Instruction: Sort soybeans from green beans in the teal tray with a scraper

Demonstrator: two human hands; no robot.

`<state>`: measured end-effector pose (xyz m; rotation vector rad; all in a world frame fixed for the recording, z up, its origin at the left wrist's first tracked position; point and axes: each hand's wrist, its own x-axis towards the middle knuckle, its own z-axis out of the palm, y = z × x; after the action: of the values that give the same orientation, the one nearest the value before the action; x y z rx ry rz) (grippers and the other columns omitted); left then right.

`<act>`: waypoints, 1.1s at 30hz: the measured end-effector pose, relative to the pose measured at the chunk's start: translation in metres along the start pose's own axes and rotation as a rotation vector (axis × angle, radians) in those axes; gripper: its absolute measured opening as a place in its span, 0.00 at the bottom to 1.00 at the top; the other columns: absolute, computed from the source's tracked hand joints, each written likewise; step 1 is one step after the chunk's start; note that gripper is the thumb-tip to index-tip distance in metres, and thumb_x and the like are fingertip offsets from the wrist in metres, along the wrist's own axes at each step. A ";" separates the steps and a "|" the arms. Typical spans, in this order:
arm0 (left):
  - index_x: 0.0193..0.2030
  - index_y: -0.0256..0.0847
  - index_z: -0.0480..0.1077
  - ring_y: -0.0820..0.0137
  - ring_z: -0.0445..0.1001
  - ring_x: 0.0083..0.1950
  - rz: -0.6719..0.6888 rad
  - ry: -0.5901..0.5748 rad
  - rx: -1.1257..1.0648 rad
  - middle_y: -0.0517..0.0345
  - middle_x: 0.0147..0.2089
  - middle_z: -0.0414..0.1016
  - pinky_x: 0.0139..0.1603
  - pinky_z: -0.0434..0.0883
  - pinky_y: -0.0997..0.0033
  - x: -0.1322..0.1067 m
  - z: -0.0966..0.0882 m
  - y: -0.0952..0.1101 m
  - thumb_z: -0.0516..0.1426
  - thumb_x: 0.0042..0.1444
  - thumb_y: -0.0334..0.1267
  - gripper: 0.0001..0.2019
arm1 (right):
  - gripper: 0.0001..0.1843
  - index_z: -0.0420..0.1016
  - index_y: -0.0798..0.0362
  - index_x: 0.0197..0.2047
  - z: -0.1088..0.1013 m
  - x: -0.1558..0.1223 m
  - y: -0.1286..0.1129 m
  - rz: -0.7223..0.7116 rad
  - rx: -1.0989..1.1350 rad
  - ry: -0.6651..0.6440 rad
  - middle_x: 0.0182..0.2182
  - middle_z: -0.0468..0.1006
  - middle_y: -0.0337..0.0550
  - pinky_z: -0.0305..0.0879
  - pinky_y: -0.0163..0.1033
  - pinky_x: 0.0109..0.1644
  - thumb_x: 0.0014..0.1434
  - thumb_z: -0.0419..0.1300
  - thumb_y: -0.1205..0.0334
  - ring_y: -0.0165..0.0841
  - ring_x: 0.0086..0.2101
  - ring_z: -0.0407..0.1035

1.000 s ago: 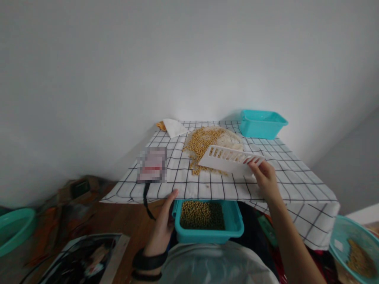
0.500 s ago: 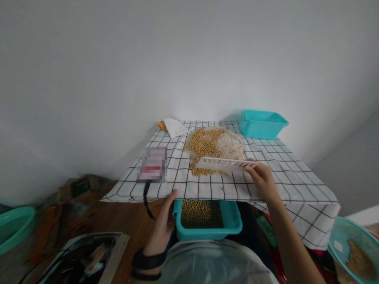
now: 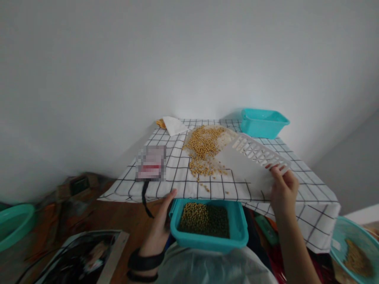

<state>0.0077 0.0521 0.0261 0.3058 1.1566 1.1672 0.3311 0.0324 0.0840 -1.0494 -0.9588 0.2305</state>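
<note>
My right hand (image 3: 282,187) grips a white slotted plastic scraper (image 3: 251,163) by its right end, its flat face lifted and turned toward me above the checked tablecloth (image 3: 296,185). A heap of yellow beans (image 3: 205,148) lies on the cloth left of the scraper, with a few loose ones near the front edge. My left hand (image 3: 160,228), with a dark band at the wrist, holds the left rim of a teal tub (image 3: 209,240) just below the table's front edge. The tub holds yellow and darker green beans.
A second teal tub (image 3: 262,122) stands at the table's back right. White paper (image 3: 174,125) lies at the back left, a blurred packet (image 3: 151,162) on the left. Teal basins sit at floor level, one at far left (image 3: 13,228), one at far right (image 3: 353,252) with beans. A magazine (image 3: 85,256) lies lower left.
The scraper swung from lying low across the beans to the right and up, its face now toward me. Beans were drawn toward the front edge. The near tub shifted slightly.
</note>
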 end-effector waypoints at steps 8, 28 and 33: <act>0.25 0.46 0.75 0.65 0.79 0.26 -0.026 0.001 0.039 0.66 0.17 0.73 0.31 0.75 0.69 0.001 -0.001 0.005 0.72 0.42 0.42 0.11 | 0.16 0.80 0.53 0.33 -0.046 -0.026 -0.023 0.227 -0.158 0.162 0.29 0.77 0.40 0.58 0.38 0.35 0.52 0.70 0.47 0.35 0.32 0.68; 0.19 0.44 0.68 0.73 0.68 0.18 -0.042 -0.074 0.043 0.68 0.14 0.67 0.23 0.68 0.73 -0.007 0.005 0.004 0.72 0.41 0.47 0.18 | 0.18 0.82 0.52 0.34 -0.001 -0.051 -0.034 0.324 -0.188 -0.050 0.31 0.82 0.44 0.63 0.37 0.32 0.56 0.68 0.45 0.39 0.32 0.73; 0.20 0.43 0.70 0.75 0.65 0.16 -0.040 -0.078 0.047 0.69 0.15 0.68 0.22 0.66 0.73 -0.005 0.003 0.003 0.72 0.42 0.48 0.18 | 0.17 0.81 0.52 0.33 0.000 -0.053 -0.036 0.282 -0.185 -0.078 0.29 0.81 0.43 0.63 0.37 0.30 0.55 0.68 0.45 0.38 0.30 0.72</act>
<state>0.0090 0.0503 0.0319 0.3595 1.1185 1.0849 0.2903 -0.0176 0.0837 -1.3553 -0.9125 0.4245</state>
